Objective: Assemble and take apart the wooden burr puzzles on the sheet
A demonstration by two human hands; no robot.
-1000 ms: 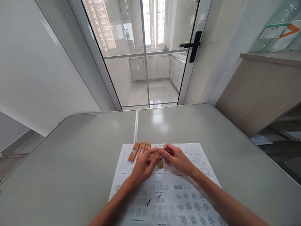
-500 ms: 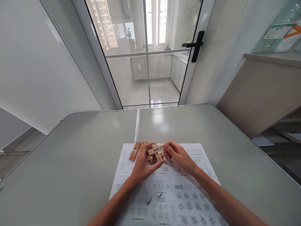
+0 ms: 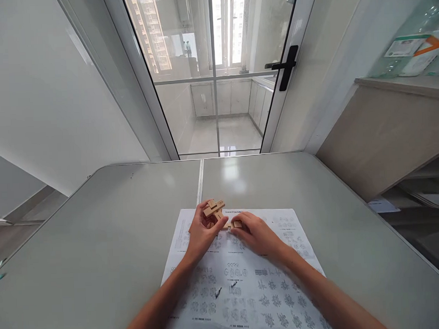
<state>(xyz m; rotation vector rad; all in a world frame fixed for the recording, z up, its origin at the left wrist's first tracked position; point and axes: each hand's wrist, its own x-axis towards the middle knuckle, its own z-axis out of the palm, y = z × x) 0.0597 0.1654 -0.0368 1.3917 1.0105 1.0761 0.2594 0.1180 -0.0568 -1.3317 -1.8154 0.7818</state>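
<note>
My left hand (image 3: pixel 202 230) is closed round a small cluster of interlocked wooden puzzle pieces (image 3: pixel 214 208), held just above the far edge of a printed instruction sheet (image 3: pixel 241 283). My right hand (image 3: pixel 253 233) lies low on the sheet with its fingers pinched on a loose wooden piece (image 3: pixel 233 225) that rests on the paper. The two hands nearly touch. Any other loose pieces are hidden behind my left hand.
The sheet lies on a grey folding table (image 3: pixel 100 245) with a seam down its middle. Beyond the table stands a glass door with a black handle (image 3: pixel 284 66). A wooden shelf unit (image 3: pixel 391 129) is at the right.
My left hand has lifted the joined pieces up and to the left. My right hand has let go of them, dropped to the paper and closed on a loose piece.
</note>
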